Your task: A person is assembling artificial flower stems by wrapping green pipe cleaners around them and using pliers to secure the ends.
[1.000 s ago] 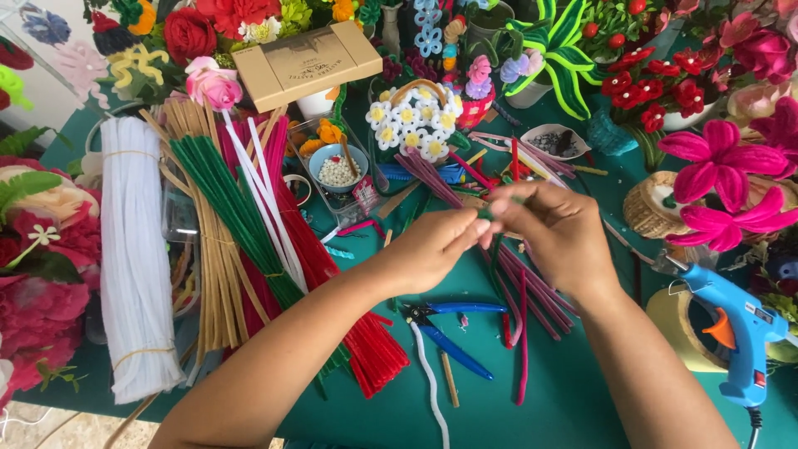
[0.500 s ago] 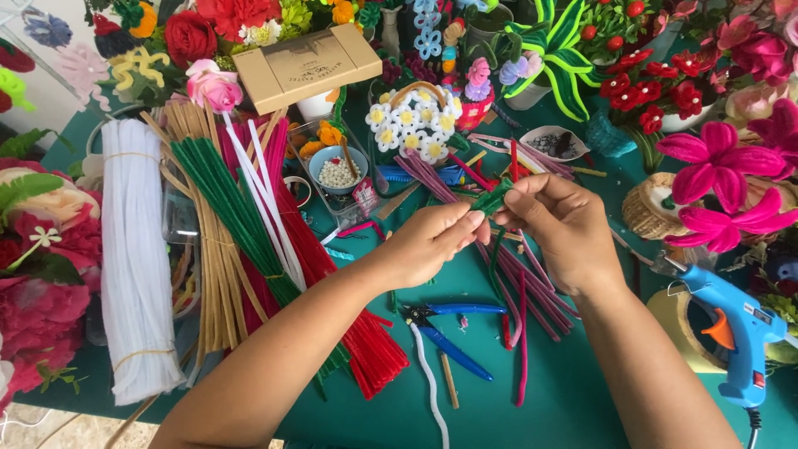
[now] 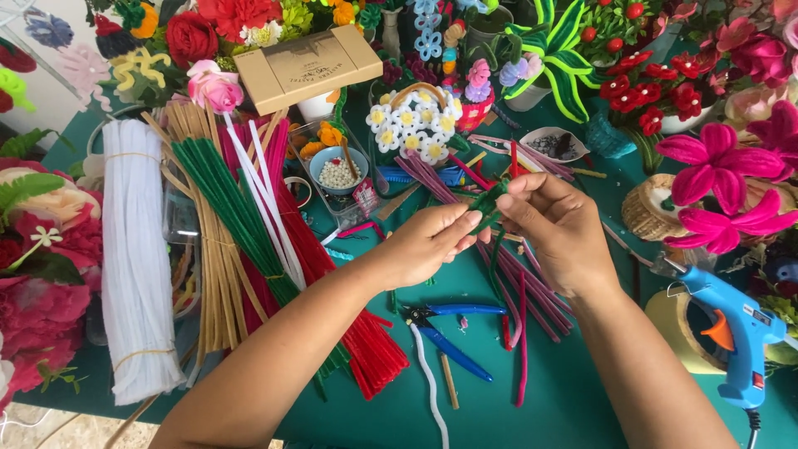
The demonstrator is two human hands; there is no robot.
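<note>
Two hands pinch one dark green pipe cleaner above the green table.

I see my left hand (image 3: 428, 241) and right hand (image 3: 559, 226) meeting over the middle of the table (image 3: 582, 391), each with fingertips closed on the green pipe cleaner (image 3: 490, 202). It looks thin, fuzzy and dark green, bent into a small bunched shape between the fingertips; I cannot tell how its folds run. Its long axis runs from near-left to far-right, the free tip pointing far and right beside my right thumb. Under the hands lies a loose bunch of purple and pink pipe cleaners (image 3: 524, 291). Blue-handled pliers (image 3: 445, 328) lie nearer me, and a blue glue gun (image 3: 736, 333) sits at the right edge.
</note>
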